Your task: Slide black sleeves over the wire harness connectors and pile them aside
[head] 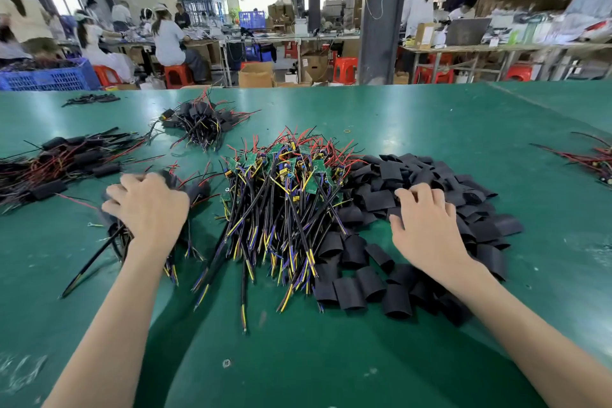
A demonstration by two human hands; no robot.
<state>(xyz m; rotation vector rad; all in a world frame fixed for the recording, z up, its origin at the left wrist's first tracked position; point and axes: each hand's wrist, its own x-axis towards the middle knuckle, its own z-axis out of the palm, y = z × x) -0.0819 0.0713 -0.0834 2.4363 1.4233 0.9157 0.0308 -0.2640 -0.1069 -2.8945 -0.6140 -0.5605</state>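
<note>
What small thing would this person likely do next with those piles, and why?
Probably pinch one sleeve out of the black sleeve pile, since the right hand rests on it with fingers spread. The left hand holds a sleeved bundle at the side, and the middle heap of harnesses is bare.

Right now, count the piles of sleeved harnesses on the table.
3, perhaps 4: left pile, back pile, near pile under left hand; far bunch too small to tell.

Short, flattened black sleeves (374, 200) are lying heaped just right of tangled, unsleeved wire harnesses (284, 202) bearing green boards, while sleeved harnesses (66, 162) are lying piled at left.
</note>
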